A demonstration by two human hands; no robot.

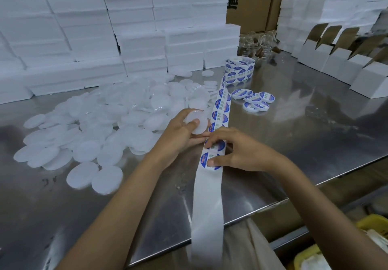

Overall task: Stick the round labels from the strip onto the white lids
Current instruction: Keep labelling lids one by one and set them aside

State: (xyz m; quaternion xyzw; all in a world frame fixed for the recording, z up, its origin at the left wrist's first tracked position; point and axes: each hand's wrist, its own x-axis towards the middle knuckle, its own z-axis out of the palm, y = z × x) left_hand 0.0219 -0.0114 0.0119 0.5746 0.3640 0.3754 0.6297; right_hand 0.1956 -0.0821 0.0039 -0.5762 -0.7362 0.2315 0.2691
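Strip (218,110) of round labels runs lengthwise away from the person, from the roll (239,69) at the far end down across the steel counter (294,122) and over its near edge, where only bare backing hangs. The right hand (235,150) lies across the strip, its fingers (212,161) bent and pressing on the nearest label (210,160), apparently working its edge loose; I cannot tell if the label has lifted yet. The left hand (182,131) is just left of the strip, its fingers curled round one white lid (195,121), flat face up. So the label's target sits just beside and slightly beyond the peeling fingers, a short sideways carry to the left. Unlabelled lids (100,127) are heaped further left; finished ones (255,99) lie right of the strip.
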